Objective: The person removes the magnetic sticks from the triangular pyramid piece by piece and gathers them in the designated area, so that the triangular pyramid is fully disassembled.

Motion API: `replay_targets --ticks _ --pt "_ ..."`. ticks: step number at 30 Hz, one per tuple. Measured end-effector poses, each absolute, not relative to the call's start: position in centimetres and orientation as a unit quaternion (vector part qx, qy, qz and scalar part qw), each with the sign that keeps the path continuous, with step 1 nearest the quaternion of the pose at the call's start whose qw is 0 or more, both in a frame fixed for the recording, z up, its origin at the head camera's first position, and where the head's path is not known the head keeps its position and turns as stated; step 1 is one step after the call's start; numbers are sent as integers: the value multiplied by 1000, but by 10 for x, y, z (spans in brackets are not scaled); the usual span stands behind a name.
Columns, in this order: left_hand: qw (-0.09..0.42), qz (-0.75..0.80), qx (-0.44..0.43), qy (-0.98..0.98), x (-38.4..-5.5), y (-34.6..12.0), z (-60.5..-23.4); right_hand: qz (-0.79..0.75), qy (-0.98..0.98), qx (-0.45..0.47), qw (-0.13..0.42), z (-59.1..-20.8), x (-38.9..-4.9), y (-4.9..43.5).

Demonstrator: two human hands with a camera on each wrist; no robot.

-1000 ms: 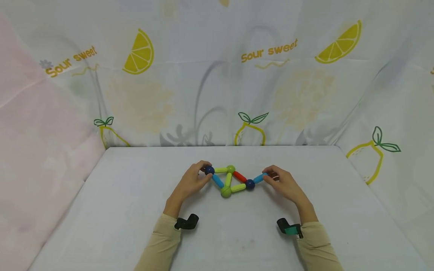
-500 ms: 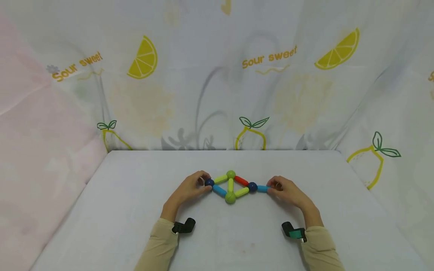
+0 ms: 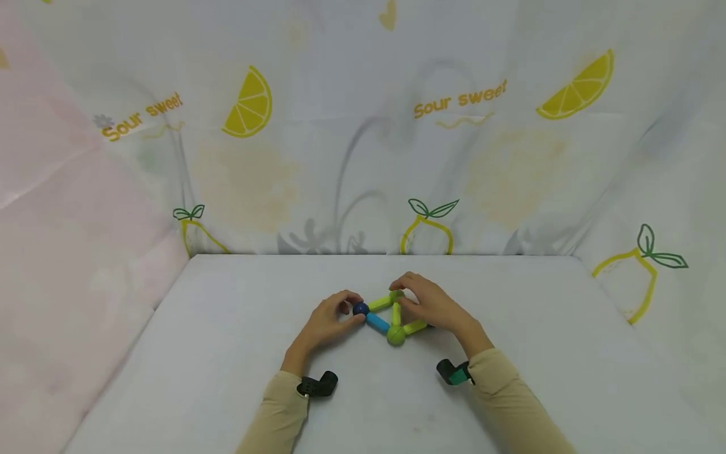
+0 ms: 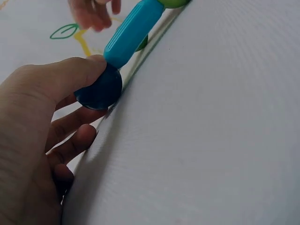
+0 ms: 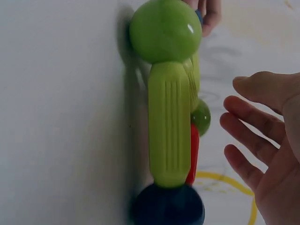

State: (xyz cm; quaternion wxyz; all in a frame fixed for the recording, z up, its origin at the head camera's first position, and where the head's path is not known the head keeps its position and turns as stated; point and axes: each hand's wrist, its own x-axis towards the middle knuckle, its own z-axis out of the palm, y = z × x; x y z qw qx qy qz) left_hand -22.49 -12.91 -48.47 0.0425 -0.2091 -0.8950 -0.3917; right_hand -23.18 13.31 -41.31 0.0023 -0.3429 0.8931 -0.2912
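Magnetic rods and balls are joined into a flat frame on the table. My left hand (image 3: 329, 323) pinches the dark blue ball (image 4: 101, 89) at its left corner, from which a blue rod (image 4: 133, 33) runs to the near green ball (image 3: 396, 335). Over the right part hovers my right hand (image 3: 435, 306), its fingers loosely bent and holding nothing, close to the far green ball (image 5: 201, 117). Yellow-green rods (image 5: 169, 124) link the balls. A red rod (image 5: 192, 161) and the right dark blue ball (image 5: 168, 206) show in the right wrist view; from above my right hand mostly covers them.
A white table (image 3: 244, 353) lies under the frame, its far edge against a hanging cloth (image 3: 317, 157) printed with lemons. Dark wrist cameras (image 3: 317, 384) sit on both wrists.
My right hand has let go of the blue rod at the right end and moved left over the frame. My left hand stays on its ball; the frame has turned slightly.
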Motion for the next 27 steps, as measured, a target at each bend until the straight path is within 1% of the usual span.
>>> replay_targets --ticks 6,9,14,19,27 --pt "33 -396 -207 -894 -225 -128 -481 -245 888 -379 92 -414 -249 98" --pt "32 -401 -213 -891 -223 -129 -479 -225 888 -387 109 -419 -251 91" --pt "36 -410 -224 -883 -221 -129 -479 -223 891 -384 94 -426 -251 90" --pt "27 -422 -229 -877 -221 -129 -478 -235 887 -391 72 -428 -250 94" --pt "23 -410 -232 -882 -219 -130 -477 -230 901 -366 43 -427 -249 97"
